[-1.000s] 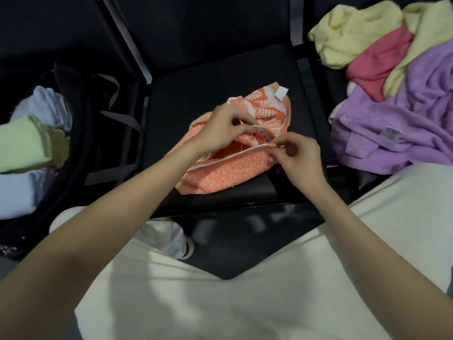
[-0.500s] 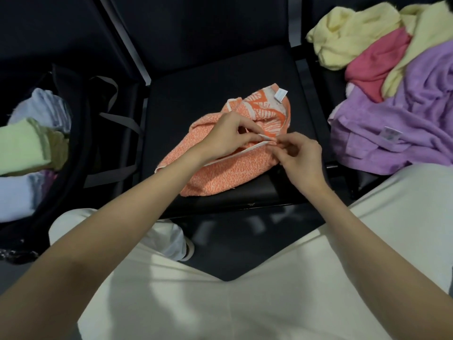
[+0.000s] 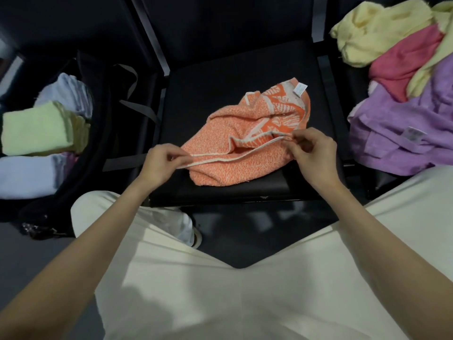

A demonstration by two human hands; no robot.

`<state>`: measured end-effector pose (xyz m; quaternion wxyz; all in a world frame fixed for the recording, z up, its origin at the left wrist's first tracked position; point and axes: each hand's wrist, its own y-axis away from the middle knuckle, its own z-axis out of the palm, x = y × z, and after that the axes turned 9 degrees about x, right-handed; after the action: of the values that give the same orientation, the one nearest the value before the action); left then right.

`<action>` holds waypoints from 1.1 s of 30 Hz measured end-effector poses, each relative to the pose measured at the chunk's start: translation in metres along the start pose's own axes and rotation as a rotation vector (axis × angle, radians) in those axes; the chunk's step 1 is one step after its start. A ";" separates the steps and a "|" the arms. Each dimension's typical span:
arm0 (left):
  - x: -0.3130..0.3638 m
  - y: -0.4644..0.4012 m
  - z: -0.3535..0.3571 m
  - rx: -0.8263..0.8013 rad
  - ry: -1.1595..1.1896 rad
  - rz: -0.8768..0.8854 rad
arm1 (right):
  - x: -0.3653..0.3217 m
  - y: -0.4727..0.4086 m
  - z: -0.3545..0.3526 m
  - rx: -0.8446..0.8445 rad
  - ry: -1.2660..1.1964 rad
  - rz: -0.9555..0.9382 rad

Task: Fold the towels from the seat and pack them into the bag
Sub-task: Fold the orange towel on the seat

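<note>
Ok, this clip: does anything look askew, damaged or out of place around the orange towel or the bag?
Nothing stands out. The orange towel lies bunched on the black seat, its white hem pinched by the left hand and right hand. Folded towels sit in the bag; the unfolded pile waits at right.

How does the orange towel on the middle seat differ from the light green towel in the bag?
The orange towel lies crumpled on the black seat; the light green towel is folded into a neat block in the bag. The orange one has a white pattern and white hem; the green one is plain. Left hand and right hand pinch the orange hem; nothing holds the green one. Both look like terry cloth.
</note>
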<state>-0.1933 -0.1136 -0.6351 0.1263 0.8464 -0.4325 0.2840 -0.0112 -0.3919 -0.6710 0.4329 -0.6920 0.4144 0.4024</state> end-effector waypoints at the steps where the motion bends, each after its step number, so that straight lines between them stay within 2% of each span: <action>1: -0.008 0.004 -0.001 0.007 -0.030 0.024 | 0.001 0.001 0.000 -0.001 0.010 -0.012; 8: -0.020 -0.001 0.011 0.134 -0.250 0.206 | 0.008 0.009 -0.002 -0.010 0.068 -0.047; 13: -0.019 -0.014 0.021 0.050 -0.379 0.223 | 0.012 0.016 -0.003 0.011 0.076 -0.036; 16: -0.018 -0.018 0.019 0.112 -0.302 0.096 | 0.009 0.016 -0.005 0.025 0.056 0.018; 20: -0.011 -0.022 -0.004 0.430 -0.093 -0.045 | -0.005 0.003 -0.018 0.103 -0.012 0.030; 23: -0.014 -0.030 -0.018 0.584 0.119 -0.287 | -0.026 -0.006 -0.022 0.150 0.027 -0.070; 25: -0.009 -0.035 -0.021 0.612 0.342 -0.533 | -0.039 -0.009 -0.017 0.185 0.070 -0.133; 27: 0.002 -0.035 -0.025 0.647 0.521 -0.684 | -0.050 -0.014 -0.009 0.264 0.054 -0.140; 28: 0.009 -0.035 -0.029 0.683 0.566 -0.683 | -0.055 -0.018 -0.006 0.309 0.026 -0.122; 30: 0.033 -0.036 -0.046 0.800 0.611 -0.561 | -0.070 -0.029 -0.001 0.389 -0.061 -0.061; 33: 0.082 -0.037 -0.083 1.038 0.591 -0.165 | -0.104 -0.045 0.000 0.488 -0.167 -0.070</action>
<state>-0.1568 -0.1076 -0.5185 -0.1670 0.7134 -0.1170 0.6705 -0.0041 -0.3555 -0.5634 0.6334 -0.5455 0.4379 0.3309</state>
